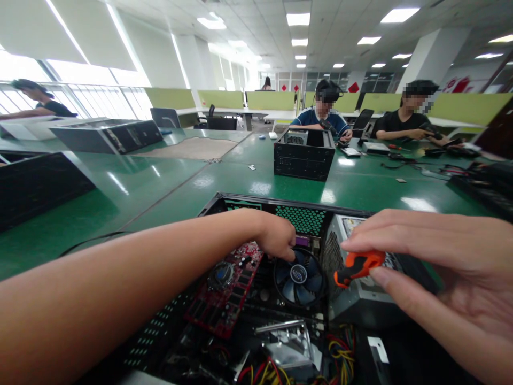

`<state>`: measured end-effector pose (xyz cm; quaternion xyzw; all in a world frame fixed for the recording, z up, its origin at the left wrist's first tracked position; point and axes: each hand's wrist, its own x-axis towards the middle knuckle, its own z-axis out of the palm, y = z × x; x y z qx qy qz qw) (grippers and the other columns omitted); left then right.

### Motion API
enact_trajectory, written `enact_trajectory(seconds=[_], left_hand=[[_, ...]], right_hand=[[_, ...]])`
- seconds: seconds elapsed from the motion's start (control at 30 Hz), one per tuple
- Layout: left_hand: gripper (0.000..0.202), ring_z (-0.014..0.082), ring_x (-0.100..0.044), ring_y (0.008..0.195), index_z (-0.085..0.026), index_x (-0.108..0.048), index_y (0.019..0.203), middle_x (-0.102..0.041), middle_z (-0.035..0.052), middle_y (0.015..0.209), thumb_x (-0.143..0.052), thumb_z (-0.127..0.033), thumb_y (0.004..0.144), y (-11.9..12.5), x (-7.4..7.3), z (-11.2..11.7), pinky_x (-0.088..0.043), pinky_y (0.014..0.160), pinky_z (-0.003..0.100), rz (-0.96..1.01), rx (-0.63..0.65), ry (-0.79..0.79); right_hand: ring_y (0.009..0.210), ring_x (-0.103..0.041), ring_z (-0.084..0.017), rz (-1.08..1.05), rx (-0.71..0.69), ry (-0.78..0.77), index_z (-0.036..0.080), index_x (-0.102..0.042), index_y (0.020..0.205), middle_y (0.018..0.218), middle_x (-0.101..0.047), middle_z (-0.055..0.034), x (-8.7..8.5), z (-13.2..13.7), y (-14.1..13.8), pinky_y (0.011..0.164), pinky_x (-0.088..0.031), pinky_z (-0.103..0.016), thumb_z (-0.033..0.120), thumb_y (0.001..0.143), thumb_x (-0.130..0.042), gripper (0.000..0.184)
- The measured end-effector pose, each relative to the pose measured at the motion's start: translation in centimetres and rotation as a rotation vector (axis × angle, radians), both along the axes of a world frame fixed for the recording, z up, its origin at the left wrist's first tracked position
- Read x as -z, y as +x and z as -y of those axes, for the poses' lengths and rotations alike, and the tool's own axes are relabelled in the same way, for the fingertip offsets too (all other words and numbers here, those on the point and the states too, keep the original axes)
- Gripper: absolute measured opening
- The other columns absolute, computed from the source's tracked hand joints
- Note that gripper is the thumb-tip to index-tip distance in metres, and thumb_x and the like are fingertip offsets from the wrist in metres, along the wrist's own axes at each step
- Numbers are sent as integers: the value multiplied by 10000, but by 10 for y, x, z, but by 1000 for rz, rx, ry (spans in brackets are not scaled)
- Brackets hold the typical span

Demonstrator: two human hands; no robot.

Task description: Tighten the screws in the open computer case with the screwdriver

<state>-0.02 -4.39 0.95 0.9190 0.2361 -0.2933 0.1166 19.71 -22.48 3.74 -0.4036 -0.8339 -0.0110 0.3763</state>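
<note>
An opened black computer case (348, 202) lies in front of me. My left hand (278, 238) reaches into it, fingers curled down at the upper edge of the round CPU fan (298, 275); the fingertips are partly hidden, so what they hold is unclear. Left of the fan, under my forearm, sits a red graphics card (236, 291) with its own small cooler. My right hand (436, 267) pinches an orange and black screwdriver handle (358, 267) between thumb and fingers, over the metal power supply (340, 302). The screwdriver's shaft does not show.
Coloured cables (340, 347) and a silver metal bracket (292, 342) fill the case's near side. Another black computer case (303, 158) stands farther back on the green table (180, 184). A dark panel (40, 184) is at left. Two people work across the table, another at far left.
</note>
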Motion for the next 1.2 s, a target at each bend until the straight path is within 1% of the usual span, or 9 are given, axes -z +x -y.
enact_trajectory(seconds=[0.17,0.37,0.6,0.73,0.83,0.93,1.03,1.1,1.2], left_hand=[[241,213,-632,698,-225,-727,701,-770,33,757,-671,-313,919,0,1,1,-437,645,337,38,-12,7],[259,203,-604,667,-232,-650,668,-735,18,715,-651,-304,917,1,-2,2,-425,629,341,28,-11,-22],[238,222,-659,739,-208,-812,831,-817,55,856,-647,-342,937,2,-6,4,-468,682,338,-13,13,21],[239,221,-653,744,-206,-818,847,-818,54,863,-645,-339,946,3,-6,5,-460,679,337,-22,18,34],[236,217,-637,735,-209,-784,816,-805,50,847,-639,-335,952,3,-5,3,-454,676,337,-26,26,24],[229,212,-617,727,-220,-712,760,-783,44,823,-641,-327,949,2,-2,1,-460,690,336,-11,31,9],[260,207,-597,709,-237,-622,686,-748,32,771,-650,-312,933,1,1,-1,-452,678,333,9,28,-7],[276,203,-587,689,-240,-598,661,-729,22,736,-662,-304,922,1,2,-1,-438,659,330,32,14,-11],[259,198,-579,669,-234,-640,666,-723,16,711,-676,-298,915,0,1,0,-422,639,325,51,0,-5]], right_hand=[[950,-860,-258,57,-36,-27,291,-757,1160,1071,-888,-23,-1,0,-2,755,-678,-364,93,977,-598,313],[933,-865,-251,67,-45,-42,253,-786,1088,1051,-899,-45,-8,-5,-5,775,-683,-362,93,966,-578,290],[951,-860,-238,69,-53,-50,259,-769,1126,1070,-893,-39,-6,-5,-3,796,-673,-364,103,989,-572,287],[976,-856,-244,75,-58,-50,258,-770,1128,1079,-892,-44,-6,-4,-2,787,-665,-353,98,989,-565,295],[850,-829,-222,69,-39,-76,268,-768,1066,981,-868,-21,-5,-4,-3,715,-633,-346,135,981,-613,221],[616,-710,-186,52,0,-134,280,-723,911,788,-780,13,-5,-4,-5,569,-540,-344,229,953,-699,70],[522,-610,-173,65,2,-200,285,-664,820,688,-705,28,-4,-2,-5,498,-459,-344,289,932,-742,137],[538,-622,-173,97,1,-224,285,-662,830,709,-717,31,-4,0,-5,511,-481,-336,274,932,-751,136],[721,-765,-204,101,-34,-203,291,-724,937,885,-820,7,-4,0,-4,626,-597,-325,213,966,-682,94]])
